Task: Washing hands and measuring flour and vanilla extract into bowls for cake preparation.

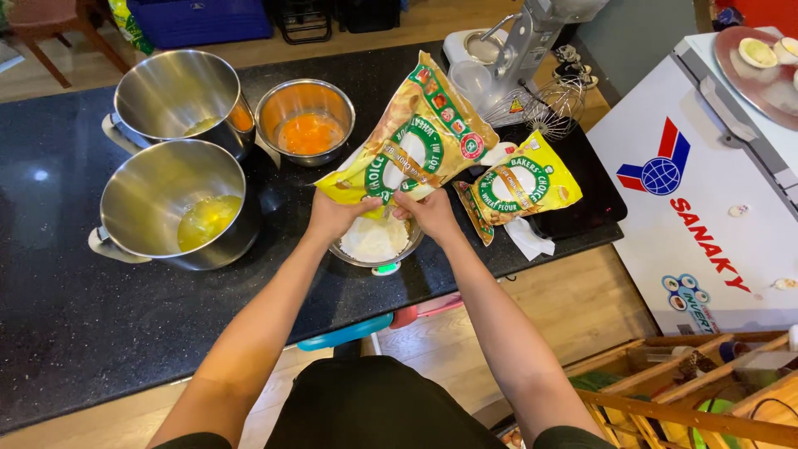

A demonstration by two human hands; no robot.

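- Flour bag (pixel 416 141), yellow and green, is gripped at its lower edge by both hands, tilted over a small bowl of white flour (pixel 374 241) just beneath them.
- Left hand (pixel 332 218) clasps the bag's left corner; right hand (pixel 430 212) pinches its middle.
- Second flour bag (pixel 524 187) lies on the black tabletop (pixel 66 333) right of the right hand.
- Two steel mixing bowls (pixel 174 204) sit well to the left.

I see two large steel mixing bowls (pixel 179 204) near the desk's (pixel 75 333) left side, a smaller bowl of orange yolk (pixel 306 121) behind them, a stand mixer (pixel 519 50) with a whisk (pixel 553 108) at the back right corner, and a white chest freezer (pixel 706 208) beyond the right edge.
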